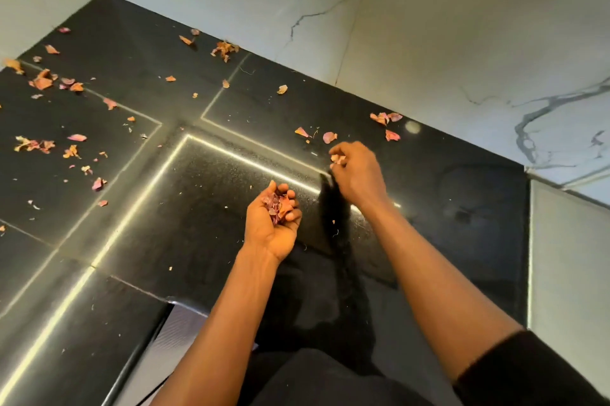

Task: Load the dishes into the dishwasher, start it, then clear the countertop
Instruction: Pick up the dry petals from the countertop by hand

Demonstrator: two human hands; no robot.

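Note:
Dried pink and orange petals (43,82) lie scattered over the black countertop (185,207), mostly on its left half and along the back wall. My left hand (272,220) is palm up over the counter, fingers curled round a small heap of gathered petals (277,204). My right hand (358,174) hovers further right with its fingers pinching a few petals (337,158). More loose petals (330,136) lie just beyond its fingertips.
A white marble wall (429,42) runs along the back and meets a side wall at the far left corner. Bright reflected lines cross the glossy counter. A dark lock of hair (333,214) hangs between my arms. The counter's front edge is at lower left.

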